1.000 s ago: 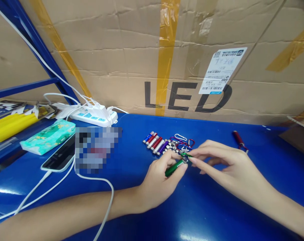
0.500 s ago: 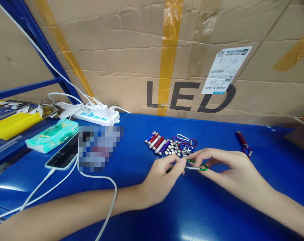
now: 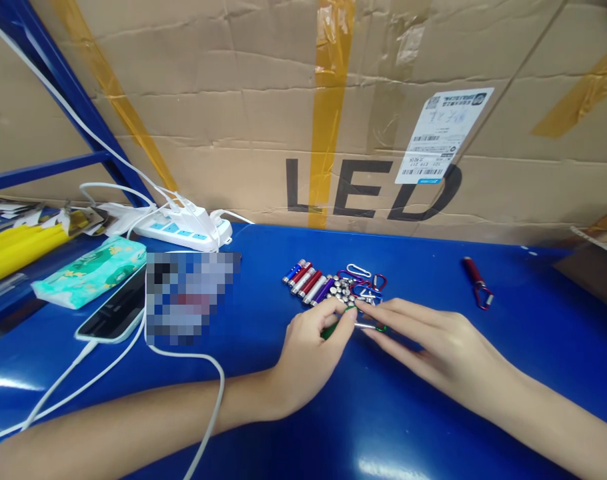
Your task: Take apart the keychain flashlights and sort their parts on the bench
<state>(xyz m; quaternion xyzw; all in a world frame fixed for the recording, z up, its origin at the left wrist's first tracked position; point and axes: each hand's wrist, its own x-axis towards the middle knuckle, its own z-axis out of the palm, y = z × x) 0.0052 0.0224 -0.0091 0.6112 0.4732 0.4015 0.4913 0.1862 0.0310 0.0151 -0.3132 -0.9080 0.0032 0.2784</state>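
Observation:
My left hand (image 3: 308, 353) is closed around a green penlight (image 3: 329, 330), mostly hidden by the fingers. A green carabiner (image 3: 379, 327) with a silver gate sticks out to the right from its end. My right hand (image 3: 433, 343) has thumb and fingertips on either side of this carabiner, pinching it close to the left thumb. Just beyond the hands lie a row of small penlights (image 3: 311, 283) in blue, red, silver and purple, a heap of button cells (image 3: 339, 288), and several loose carabiners (image 3: 358, 270).
A red penlight with a carabiner (image 3: 476, 280) lies apart on the right. At left are a phone (image 3: 116, 310), a tissue pack (image 3: 91, 270) and a white power strip (image 3: 183, 230). A white cable (image 3: 222, 380) crosses over my left forearm. Behind the blue table (image 3: 293, 440) stands a large cardboard box (image 3: 233, 113).
My right fingers have slid left along the carabiner, closer to my left hand. More of the green penlight shows in my left hand. The view has shifted slightly.

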